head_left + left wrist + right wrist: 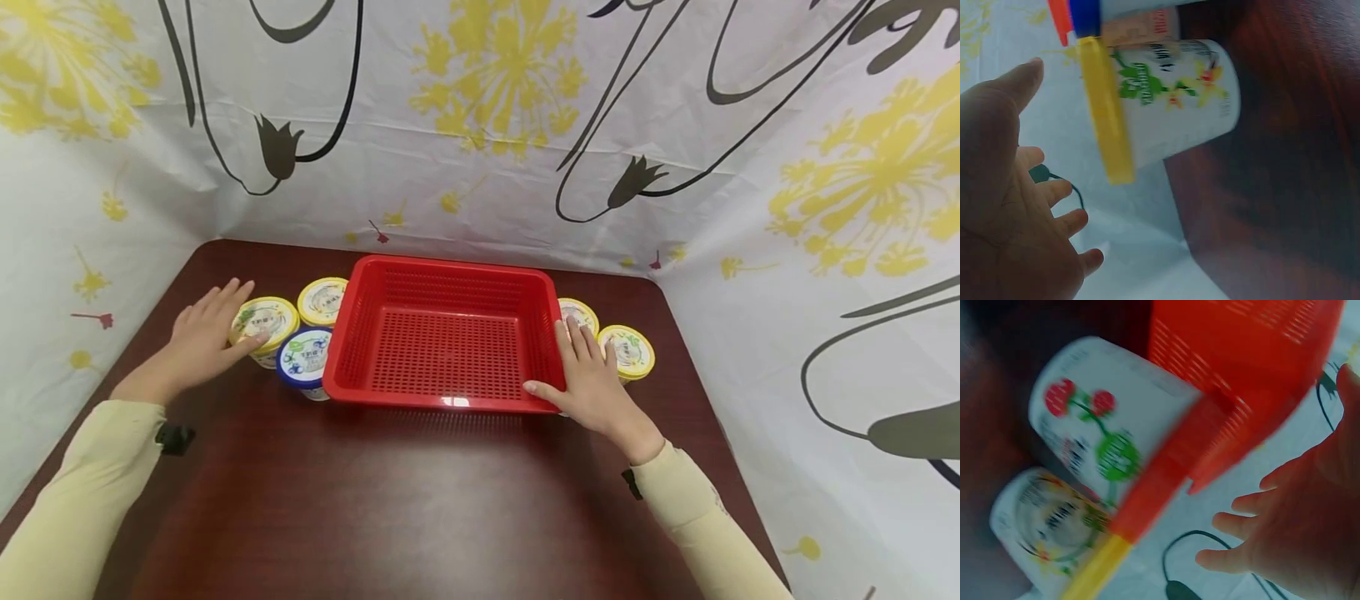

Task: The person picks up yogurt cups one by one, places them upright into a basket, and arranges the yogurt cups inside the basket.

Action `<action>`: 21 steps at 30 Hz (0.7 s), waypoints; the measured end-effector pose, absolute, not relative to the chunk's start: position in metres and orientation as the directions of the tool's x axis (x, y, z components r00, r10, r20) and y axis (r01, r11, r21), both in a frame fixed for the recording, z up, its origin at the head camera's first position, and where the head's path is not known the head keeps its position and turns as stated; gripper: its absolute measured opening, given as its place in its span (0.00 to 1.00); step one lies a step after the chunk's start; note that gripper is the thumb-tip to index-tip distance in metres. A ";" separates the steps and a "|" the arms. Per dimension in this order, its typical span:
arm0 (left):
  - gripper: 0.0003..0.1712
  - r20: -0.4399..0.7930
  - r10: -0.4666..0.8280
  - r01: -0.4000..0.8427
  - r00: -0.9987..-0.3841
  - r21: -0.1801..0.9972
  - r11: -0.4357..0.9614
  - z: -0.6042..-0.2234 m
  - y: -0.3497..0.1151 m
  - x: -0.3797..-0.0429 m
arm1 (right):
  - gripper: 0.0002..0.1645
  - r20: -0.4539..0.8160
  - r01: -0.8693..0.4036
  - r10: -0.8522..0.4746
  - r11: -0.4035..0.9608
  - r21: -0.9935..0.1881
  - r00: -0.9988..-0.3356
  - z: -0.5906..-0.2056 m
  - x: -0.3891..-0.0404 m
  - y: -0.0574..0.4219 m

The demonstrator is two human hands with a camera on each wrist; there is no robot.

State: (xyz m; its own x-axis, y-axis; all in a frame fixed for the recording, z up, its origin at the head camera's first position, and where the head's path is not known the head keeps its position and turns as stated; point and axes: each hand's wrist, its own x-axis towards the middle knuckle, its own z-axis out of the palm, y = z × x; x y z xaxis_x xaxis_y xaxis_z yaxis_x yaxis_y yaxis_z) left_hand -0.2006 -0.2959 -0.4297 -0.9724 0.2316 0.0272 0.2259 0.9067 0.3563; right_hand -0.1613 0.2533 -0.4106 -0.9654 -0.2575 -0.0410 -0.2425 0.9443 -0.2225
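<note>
In the head view my left hand is spread beside a yellow-lidded tub, thumb over the lid's near edge. The left wrist view shows a gap between that hand and the tub. A blue-lidded tub and another yellow-lidded tub stand close by. My right hand, fingers extended, hovers by the right rim of a red plastic basket. Below it, a red-lidded tub appears in the right wrist view; the hand mostly hides it from the head camera.
Two yellow-lidded tubs, one farther back and one at the outer right, stand right of the basket. Everything rests on a dark brown table. White patterned sheeting rises behind and at both sides.
</note>
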 end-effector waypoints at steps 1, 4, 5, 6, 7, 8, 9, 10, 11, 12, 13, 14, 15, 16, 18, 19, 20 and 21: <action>0.54 0.028 0.233 0.227 -0.972 0.358 0.906 -0.432 -0.296 -0.200 | 0.67 -0.045 -0.236 -0.252 0.945 -0.226 -0.967 -0.414 -0.160 0.254; 0.53 0.035 0.239 0.236 -0.970 0.357 0.904 -0.437 -0.296 -0.198 | 0.66 -0.056 -0.220 -0.239 0.946 -0.240 -0.969 -0.421 -0.156 0.256; 0.53 0.032 0.240 0.235 -0.970 0.355 0.905 -0.438 -0.296 -0.198 | 0.66 -0.056 -0.219 -0.239 0.945 -0.244 -0.969 -0.422 -0.155 0.257; 0.54 0.033 0.242 0.238 -0.970 0.354 0.905 -0.439 -0.296 -0.198 | 0.65 -0.053 -0.221 -0.241 0.944 -0.245 -0.969 -0.424 -0.155 0.258; 0.54 0.032 0.245 0.240 -0.969 0.353 0.904 -0.441 -0.296 -0.198 | 0.65 -0.053 -0.222 -0.242 0.943 -0.247 -0.969 -0.425 -0.154 0.258; 0.54 0.026 0.245 0.238 -0.969 0.355 0.904 -0.442 -0.295 -0.199 | 0.64 -0.054 -0.222 -0.243 0.942 -0.251 -0.969 -0.426 -0.153 0.258; 0.55 0.020 0.243 0.234 -0.970 0.355 0.905 -0.443 -0.295 -0.199 | 0.64 -0.055 -0.223 -0.245 0.942 -0.252 -0.968 -0.427 -0.153 0.258; 0.56 0.013 0.242 0.231 -0.970 0.354 0.906 -0.444 -0.294 -0.199 | 0.64 -0.054 -0.227 -0.248 0.941 -0.251 -0.967 -0.429 -0.153 0.258; 0.56 0.008 0.240 0.228 -0.971 0.354 0.907 -0.444 -0.294 -0.199 | 0.63 -0.054 -0.229 -0.250 0.941 -0.250 -0.967 -0.430 -0.153 0.258; 0.57 0.005 0.240 0.226 -0.971 0.356 0.907 -0.445 -0.294 -0.200 | 0.63 -0.055 -0.229 -0.250 0.941 -0.249 -0.967 -0.431 -0.153 0.258; 0.57 0.002 0.238 0.223 -0.971 0.359 0.906 -0.446 -0.294 -0.200 | 0.63 -0.055 -0.229 -0.250 0.941 -0.250 -0.967 -0.431 -0.153 0.258; 0.58 -0.001 0.235 0.219 -0.972 0.360 0.907 -0.446 -0.294 -0.200 | 0.63 -0.054 -0.230 -0.251 0.941 -0.250 -0.967 -0.432 -0.153 0.258; 0.58 0.000 0.233 0.217 -0.973 0.360 0.907 -0.446 -0.293 -0.200 | 0.62 -0.053 -0.232 -0.252 0.940 -0.249 -0.966 -0.433 -0.153 0.258; 0.58 0.002 0.232 0.217 -0.973 0.360 0.908 -0.446 -0.293 -0.201 | 0.62 -0.052 -0.233 -0.253 0.940 -0.249 -0.966 -0.433 -0.153 0.258; 0.57 0.012 0.234 0.223 -0.972 0.356 0.907 -0.446 -0.293 -0.201 | 0.63 -0.056 -0.230 -0.251 0.939 -0.255 -0.966 -0.434 -0.153 0.258; 0.57 0.016 0.233 0.223 -0.972 0.355 0.908 -0.445 -0.293 -0.201 | 0.63 -0.059 -0.228 -0.251 0.939 -0.259 -0.966 -0.434 -0.153 0.258; 0.57 0.017 0.233 0.224 -0.972 0.354 0.908 -0.445 -0.293 -0.202 | 0.63 -0.062 -0.226 -0.250 0.938 -0.263 -0.966 -0.434 -0.154 0.258; 0.57 0.019 0.234 0.225 -0.972 0.355 0.907 -0.445 -0.292 -0.202 | 0.63 -0.066 -0.224 -0.250 0.937 -0.267 -0.966 -0.434 -0.153 0.258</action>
